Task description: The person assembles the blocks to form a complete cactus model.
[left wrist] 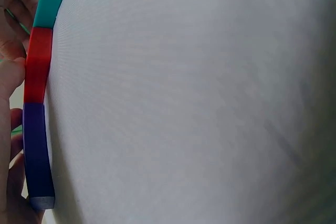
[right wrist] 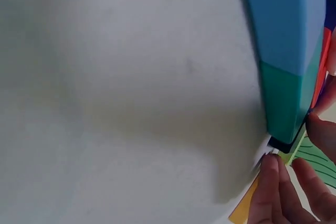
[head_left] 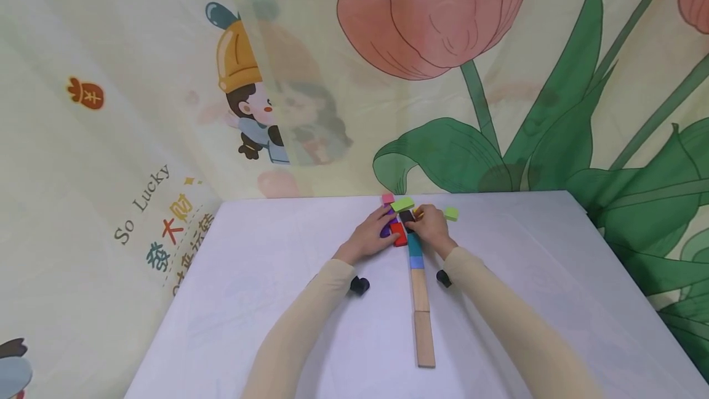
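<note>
A white table (head_left: 221, 325) stands before a cream backdrop (head_left: 138, 23) printed with pink tulips (head_left: 432, 11).

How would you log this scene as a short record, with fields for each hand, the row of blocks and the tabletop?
left hand: thumb touching the red block, fingers beside the purple block
right hand: beside the dark block, partly covering a yellow block; grip unclear
row toward person: teal block, blue block, two wooden blocks
tabletop: white

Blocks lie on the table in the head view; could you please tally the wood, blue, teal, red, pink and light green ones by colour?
Wood blocks: 2
Blue block: 1
Teal block: 1
Red block: 1
Pink block: 1
Light green blocks: 2
Total: 8
</note>
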### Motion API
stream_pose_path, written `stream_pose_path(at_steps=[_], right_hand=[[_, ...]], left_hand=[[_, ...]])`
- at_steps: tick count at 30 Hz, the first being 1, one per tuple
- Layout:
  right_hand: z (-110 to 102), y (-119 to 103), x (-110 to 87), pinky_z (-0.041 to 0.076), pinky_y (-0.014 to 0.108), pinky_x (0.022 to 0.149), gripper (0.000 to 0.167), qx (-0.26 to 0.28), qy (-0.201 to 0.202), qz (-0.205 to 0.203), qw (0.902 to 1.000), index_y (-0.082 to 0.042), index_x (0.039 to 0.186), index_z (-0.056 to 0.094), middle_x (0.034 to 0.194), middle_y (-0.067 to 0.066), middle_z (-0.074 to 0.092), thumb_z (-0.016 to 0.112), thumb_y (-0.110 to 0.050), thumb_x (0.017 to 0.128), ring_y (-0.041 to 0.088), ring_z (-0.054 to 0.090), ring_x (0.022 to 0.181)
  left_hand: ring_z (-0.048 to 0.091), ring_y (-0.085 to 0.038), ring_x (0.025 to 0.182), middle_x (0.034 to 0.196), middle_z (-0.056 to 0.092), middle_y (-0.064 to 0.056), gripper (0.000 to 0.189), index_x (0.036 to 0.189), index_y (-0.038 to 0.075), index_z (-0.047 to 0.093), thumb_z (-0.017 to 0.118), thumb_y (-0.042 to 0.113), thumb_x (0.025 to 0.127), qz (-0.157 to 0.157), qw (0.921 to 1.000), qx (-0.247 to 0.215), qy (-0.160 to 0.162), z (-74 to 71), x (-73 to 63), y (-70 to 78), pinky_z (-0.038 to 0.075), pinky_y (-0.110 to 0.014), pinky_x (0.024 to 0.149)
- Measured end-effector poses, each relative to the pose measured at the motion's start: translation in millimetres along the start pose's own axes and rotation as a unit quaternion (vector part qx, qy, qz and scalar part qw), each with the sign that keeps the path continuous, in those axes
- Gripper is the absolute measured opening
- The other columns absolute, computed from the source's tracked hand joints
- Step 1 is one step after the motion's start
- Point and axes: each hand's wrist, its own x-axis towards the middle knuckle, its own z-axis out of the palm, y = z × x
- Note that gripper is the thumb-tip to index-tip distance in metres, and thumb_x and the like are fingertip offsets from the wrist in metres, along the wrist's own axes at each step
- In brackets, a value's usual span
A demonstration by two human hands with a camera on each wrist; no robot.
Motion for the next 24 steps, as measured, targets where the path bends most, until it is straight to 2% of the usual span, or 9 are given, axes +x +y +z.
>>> stream_pose_path(at_steps=[5,13,20,24], right_hand=[[0.8,-0.4,0.7,0.055,0.044,0.090,0.038,0.030,0.003,-0.006,0.9995,0.005,0.116,0.061,0.113,0.026,0.066,0.074,-0.012,0.085,0.034,0.064,0.099],[-3.0,-0.7,4.2,0.055,0.042,0.091,0.047,0.066,-0.018,0.009,0.9976,0.002,0.127,0.054,0.119,0.026,0.062,0.072,-0.007,0.085,0.033,0.062,0.100],[-11.2,6.4,8.9,0.052,0.043,0.098,0.046,0.098,-0.062,0.013,0.9931,-0.003,0.135,0.050,0.134,0.025,0.052,0.064,-0.008,0.092,0.034,0.057,0.109],[-12.6,12.8,11.2,0.053,0.041,0.097,0.046,0.113,-0.089,0.016,0.9894,-0.004,0.138,0.050,0.139,0.022,0.049,0.061,-0.008,0.093,0.033,0.056,0.109]], left_hand=[[0.023,-0.022,0.150,0.161,0.025,-0.005,0.064,0.149,0.016,0.039,0.052,0.047,0.096,-0.008,0.9999,-0.004,-0.007,-0.6,-1.1,3.2,0.031,-0.038,0.118],[0.023,-0.022,0.150,0.161,0.025,-0.005,0.063,0.149,0.015,0.039,0.052,0.047,0.096,-0.013,0.9999,-0.004,-0.010,-0.5,-0.5,2.7,0.031,-0.038,0.119],[0.022,-0.021,0.151,0.162,0.024,-0.003,0.064,0.150,0.018,0.037,0.051,0.048,0.095,-0.023,0.9996,-0.008,-0.015,-1.2,-1.5,2.8,0.031,-0.039,0.119],[0.021,-0.020,0.151,0.162,0.023,-0.003,0.064,0.150,0.019,0.037,0.052,0.049,0.095,-0.024,0.9996,-0.005,-0.016,-0.9,-1.2,3.4,0.032,-0.039,0.118]])
